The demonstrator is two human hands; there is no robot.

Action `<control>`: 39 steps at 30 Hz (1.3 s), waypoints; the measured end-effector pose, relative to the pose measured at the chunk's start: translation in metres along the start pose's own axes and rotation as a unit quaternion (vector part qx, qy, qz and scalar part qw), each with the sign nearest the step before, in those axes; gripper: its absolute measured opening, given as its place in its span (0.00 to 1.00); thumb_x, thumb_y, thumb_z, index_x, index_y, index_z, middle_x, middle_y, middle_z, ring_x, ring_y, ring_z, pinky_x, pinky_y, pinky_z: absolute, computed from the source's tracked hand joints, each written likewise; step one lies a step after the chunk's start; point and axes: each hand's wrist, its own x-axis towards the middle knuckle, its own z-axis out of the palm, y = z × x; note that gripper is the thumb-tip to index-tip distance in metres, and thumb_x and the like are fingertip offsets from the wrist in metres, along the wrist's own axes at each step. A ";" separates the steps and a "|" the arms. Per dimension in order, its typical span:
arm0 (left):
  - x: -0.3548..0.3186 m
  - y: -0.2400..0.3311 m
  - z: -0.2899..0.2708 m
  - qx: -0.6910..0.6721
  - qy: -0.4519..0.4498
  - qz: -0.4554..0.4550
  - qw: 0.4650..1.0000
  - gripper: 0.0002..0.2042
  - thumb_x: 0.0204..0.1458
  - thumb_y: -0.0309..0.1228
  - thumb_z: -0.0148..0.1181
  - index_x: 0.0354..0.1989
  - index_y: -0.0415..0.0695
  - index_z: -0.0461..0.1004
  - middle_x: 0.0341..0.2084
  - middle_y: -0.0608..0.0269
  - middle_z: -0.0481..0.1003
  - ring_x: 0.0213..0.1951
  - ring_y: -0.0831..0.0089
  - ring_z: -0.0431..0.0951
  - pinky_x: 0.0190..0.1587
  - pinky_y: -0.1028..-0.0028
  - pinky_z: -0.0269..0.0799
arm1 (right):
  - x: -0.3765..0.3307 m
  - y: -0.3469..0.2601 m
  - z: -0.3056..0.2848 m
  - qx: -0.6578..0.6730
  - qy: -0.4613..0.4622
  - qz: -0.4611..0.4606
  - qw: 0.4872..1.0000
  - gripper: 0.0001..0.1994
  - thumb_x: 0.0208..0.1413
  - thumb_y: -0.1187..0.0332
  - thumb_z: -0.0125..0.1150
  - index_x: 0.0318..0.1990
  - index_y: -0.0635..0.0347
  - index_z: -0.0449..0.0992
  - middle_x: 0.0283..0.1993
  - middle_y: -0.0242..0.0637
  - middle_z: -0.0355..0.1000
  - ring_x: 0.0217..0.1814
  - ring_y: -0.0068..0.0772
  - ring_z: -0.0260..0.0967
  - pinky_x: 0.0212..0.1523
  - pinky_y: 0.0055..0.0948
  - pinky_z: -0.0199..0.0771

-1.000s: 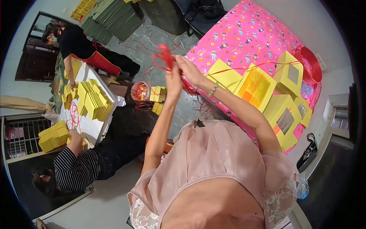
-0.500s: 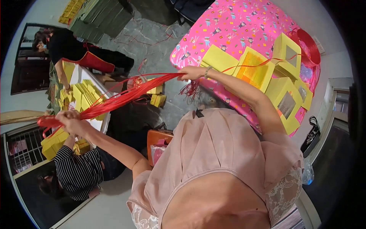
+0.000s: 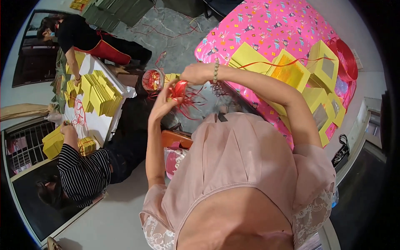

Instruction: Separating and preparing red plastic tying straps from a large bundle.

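The left hand (image 3: 165,105) grips a glossy red ribbon bundle (image 3: 181,88), smoothly folded above and fraying into thin, curly strands below, out in front of the chest. The right hand (image 3: 196,73) curves at its top; whether it grips cannot be told. Beside them, stiff yellow boxes (image 3: 327,68) with square windows stand on a shiny pink-covered desk (image 3: 266,31).

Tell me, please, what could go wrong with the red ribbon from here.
The loose ends splaying out from the red ribbon in the left hand might tangle with one another. The long red strand running across the yellow boxes could snag on an edge and perhaps shift a box.
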 end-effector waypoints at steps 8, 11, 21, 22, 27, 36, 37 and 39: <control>-0.031 0.031 -0.024 0.522 0.167 0.070 0.834 0.28 0.39 0.18 0.50 0.54 0.33 0.56 0.46 0.43 0.66 0.46 0.50 0.67 0.50 0.61 0.61 | -0.019 0.016 -0.004 -0.122 -0.043 0.121 0.984 0.08 0.42 0.72 0.52 0.28 0.67 0.75 0.31 0.51 0.73 0.36 0.49 0.72 0.33 0.39 0.72; 0.003 0.028 0.010 0.355 0.167 0.192 0.900 0.24 0.48 0.28 0.51 0.54 0.33 0.56 0.46 0.41 0.65 0.49 0.48 0.65 0.50 0.65 0.61 | -0.011 0.003 0.000 -0.102 -0.029 0.088 0.990 0.09 0.42 0.71 0.54 0.29 0.67 0.75 0.32 0.51 0.73 0.36 0.49 0.72 0.33 0.39 0.72; -0.019 -0.013 0.003 0.292 0.077 0.047 0.952 0.08 0.47 0.22 0.46 0.36 0.38 0.61 0.21 0.42 0.69 0.30 0.45 0.70 0.29 0.59 0.64 | -0.021 0.020 -0.013 0.169 -0.129 0.010 0.977 0.19 0.54 0.55 0.49 0.30 0.66 0.70 0.22 0.41 0.69 0.26 0.36 0.68 0.28 0.35 0.65; -0.029 -0.027 -0.004 0.328 0.133 0.037 0.934 0.06 0.46 0.21 0.45 0.34 0.39 0.60 0.21 0.41 0.68 0.29 0.44 0.70 0.28 0.56 0.63 | -0.025 0.025 -0.014 0.217 -0.126 0.009 0.968 0.20 0.55 0.53 0.47 0.30 0.66 0.69 0.21 0.38 0.67 0.25 0.32 0.66 0.27 0.33 0.65; -0.081 -0.123 -0.038 0.400 0.273 -0.034 0.874 0.06 0.47 0.21 0.45 0.34 0.41 0.60 0.20 0.40 0.69 0.29 0.41 0.70 0.29 0.52 0.62 | -0.032 0.044 -0.011 0.178 -0.149 0.048 0.972 0.22 0.56 0.51 0.44 0.33 0.66 0.70 0.24 0.38 0.69 0.27 0.29 0.67 0.30 0.31 0.65; -0.026 -0.039 0.000 0.321 0.208 0.185 0.905 0.39 0.37 0.29 0.62 0.60 0.43 0.48 0.50 0.47 0.60 0.53 0.50 0.59 0.54 0.61 0.54 | -0.008 -0.004 -0.003 0.052 -0.099 0.001 0.994 0.21 0.56 0.55 0.41 0.35 0.67 0.71 0.30 0.52 0.70 0.34 0.52 0.68 0.35 0.43 0.64; -0.016 -0.017 0.008 0.328 0.172 0.211 0.904 0.34 0.39 0.27 0.59 0.58 0.42 0.52 0.47 0.46 0.63 0.50 0.50 0.61 0.52 0.61 0.56 | -0.004 -0.009 0.001 0.059 -0.080 -0.011 0.995 0.19 0.55 0.57 0.42 0.36 0.66 0.71 0.32 0.52 0.71 0.37 0.52 0.68 0.37 0.42 0.65; 0.001 -0.018 0.014 0.283 0.078 0.214 0.932 0.19 0.44 0.22 0.51 0.48 0.38 0.61 0.36 0.44 0.68 0.42 0.49 0.66 0.44 0.62 0.61 | 0.000 -0.023 -0.001 0.074 -0.071 -0.043 0.994 0.18 0.55 0.57 0.42 0.36 0.65 0.71 0.33 0.52 0.71 0.37 0.52 0.68 0.37 0.42 0.65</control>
